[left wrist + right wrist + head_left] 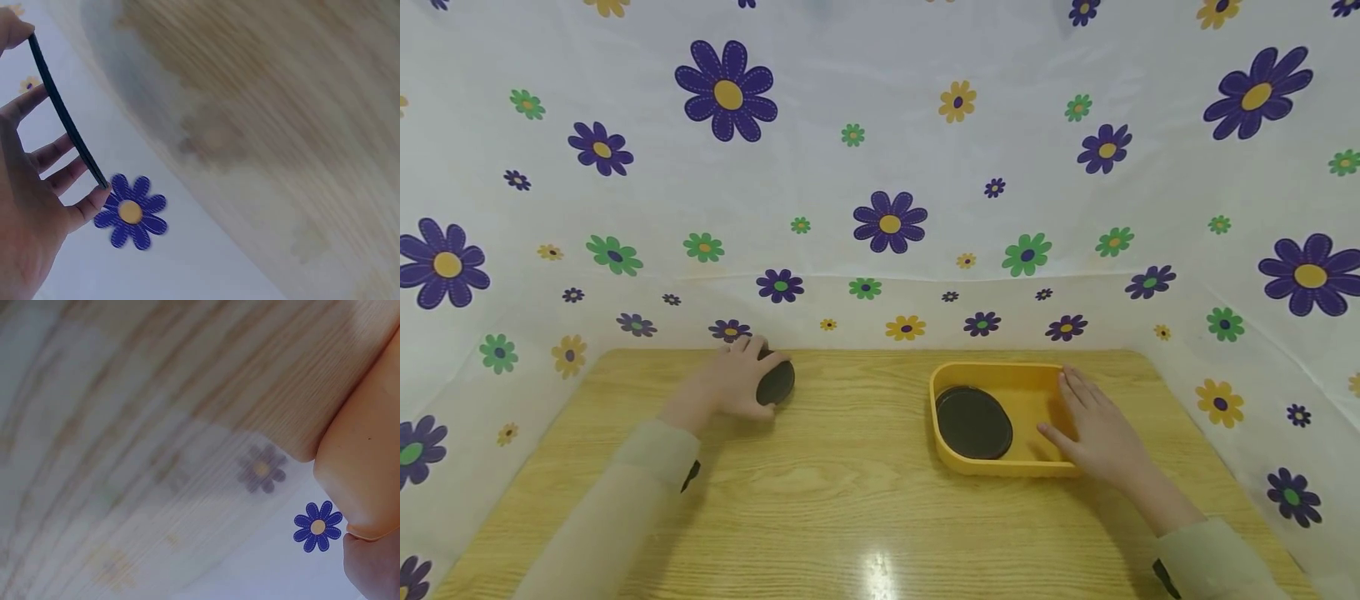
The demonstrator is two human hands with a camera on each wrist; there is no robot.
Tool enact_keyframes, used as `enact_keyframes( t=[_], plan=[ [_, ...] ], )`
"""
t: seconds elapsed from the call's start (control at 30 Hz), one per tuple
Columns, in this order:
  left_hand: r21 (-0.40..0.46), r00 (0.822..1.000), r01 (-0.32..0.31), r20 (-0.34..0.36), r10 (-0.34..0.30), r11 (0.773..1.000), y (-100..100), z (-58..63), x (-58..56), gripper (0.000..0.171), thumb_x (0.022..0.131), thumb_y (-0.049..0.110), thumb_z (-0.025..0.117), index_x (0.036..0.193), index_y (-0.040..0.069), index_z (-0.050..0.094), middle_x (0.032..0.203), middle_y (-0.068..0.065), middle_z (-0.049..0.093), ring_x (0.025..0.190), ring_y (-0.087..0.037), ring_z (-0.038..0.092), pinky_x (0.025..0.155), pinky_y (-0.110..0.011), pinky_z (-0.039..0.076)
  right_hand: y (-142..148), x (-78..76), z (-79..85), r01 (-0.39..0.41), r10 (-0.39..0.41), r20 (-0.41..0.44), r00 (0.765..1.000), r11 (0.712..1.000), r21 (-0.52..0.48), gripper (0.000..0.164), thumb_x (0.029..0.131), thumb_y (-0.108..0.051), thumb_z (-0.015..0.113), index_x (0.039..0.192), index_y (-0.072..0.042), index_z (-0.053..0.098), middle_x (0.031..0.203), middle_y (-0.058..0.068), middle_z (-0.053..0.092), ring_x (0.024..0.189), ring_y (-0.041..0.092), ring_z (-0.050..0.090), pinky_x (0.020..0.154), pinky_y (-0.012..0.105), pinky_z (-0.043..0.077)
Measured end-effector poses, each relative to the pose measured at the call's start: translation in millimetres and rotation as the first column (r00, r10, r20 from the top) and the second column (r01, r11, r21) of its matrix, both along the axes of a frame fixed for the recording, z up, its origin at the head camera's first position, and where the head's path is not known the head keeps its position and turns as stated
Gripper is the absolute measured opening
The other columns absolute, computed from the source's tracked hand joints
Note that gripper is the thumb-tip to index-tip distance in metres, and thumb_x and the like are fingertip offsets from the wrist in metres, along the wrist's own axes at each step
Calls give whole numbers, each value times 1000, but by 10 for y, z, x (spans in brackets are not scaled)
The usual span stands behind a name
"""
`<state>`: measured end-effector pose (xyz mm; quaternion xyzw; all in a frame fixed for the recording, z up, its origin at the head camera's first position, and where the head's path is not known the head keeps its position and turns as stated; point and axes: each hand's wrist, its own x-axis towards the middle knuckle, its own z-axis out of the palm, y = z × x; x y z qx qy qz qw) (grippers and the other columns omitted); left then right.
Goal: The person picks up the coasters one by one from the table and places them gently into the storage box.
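In the head view my left hand grips a thin black round coaster by its edge, tilted up near the table's back left. Seen edge-on in the left wrist view, the same coaster spans from the thumb to the fingers of my hand. My right hand rests over the right wall of a yellow rectangular tray, with fingers stretched along the rim and thumb reaching inside. A second black coaster lies at the left end of this tray.
Wood-grain table extends under both hands, with a stretch of bare wood between the left hand and the tray. White flowered cloth hangs behind and along both sides.
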<state>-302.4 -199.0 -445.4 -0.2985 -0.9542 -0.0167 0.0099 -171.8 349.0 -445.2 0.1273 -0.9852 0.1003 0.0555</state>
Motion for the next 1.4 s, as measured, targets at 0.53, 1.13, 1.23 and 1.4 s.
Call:
enact_keyframes(
  t=[0.53,1.13,1.23,1.4],
  plan=[
    [-49,992,117,-44,-119,992,531,279,52,86,73,51,77,151,23,55,146,-20,50,131,-40,48,102,-62,49,7,4,-6,0,0,7,1000,1000,-13,93,105,-52,57,160,16,26,170,35,22,159,52,22,133,53,14],
    [-51,970,233,-59,-236,971,1142,438,115,87,78,52,81,156,27,50,151,-17,47,137,-39,47,110,-60,47,10,-8,-20,6,-6,5,1000,1000,-15,94,104,-52,58,161,15,26,170,35,22,158,52,23,131,58,19],
    [-55,966,247,-59,-250,967,1237,461,136,87,78,53,80,156,27,49,152,-18,47,137,-39,47,110,-60,48,12,-8,-17,6,-6,10,1000,1000,-20,94,104,-52,58,161,15,25,171,35,22,159,52,22,131,59,19],
    [-75,958,277,-51,-281,958,1387,473,160,88,80,54,79,158,28,47,155,-18,44,139,-38,44,110,-58,47,10,-10,-14,5,-5,9,1000,1000,-21,94,104,-52,58,161,15,25,170,35,22,158,52,23,130,60,20]
  ],
)
